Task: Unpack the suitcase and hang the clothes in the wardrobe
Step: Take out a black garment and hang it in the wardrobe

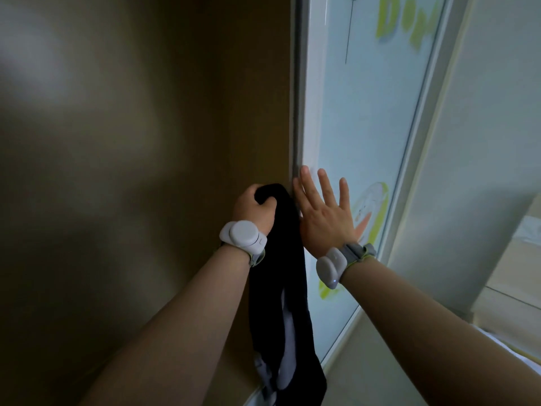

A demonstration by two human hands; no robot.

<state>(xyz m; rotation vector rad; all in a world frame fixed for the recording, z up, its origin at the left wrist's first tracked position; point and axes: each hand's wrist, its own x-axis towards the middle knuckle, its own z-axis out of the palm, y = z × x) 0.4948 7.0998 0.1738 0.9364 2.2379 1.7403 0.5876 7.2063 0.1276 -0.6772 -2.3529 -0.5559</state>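
My left hand [254, 207] is clenched around the top of a black garment [278, 276], which hangs down in a long strip with a grey-white patch near its lower end. My right hand [323, 210] lies flat with fingers spread against the pale sliding wardrobe door [369, 118], right beside the door's grey vertical edge [297, 112]. Left of that edge is the dim brown inside of the wardrobe [131, 171]. Both wrists wear white sensor bands. No suitcase, hanger or rail is in view.
The door carries green lettering at the top and a green and orange drawing [371, 212] near my right hand. A white frame [424, 142] runs along its right side. A light wooden piece of furniture [509, 282] stands at the far right.
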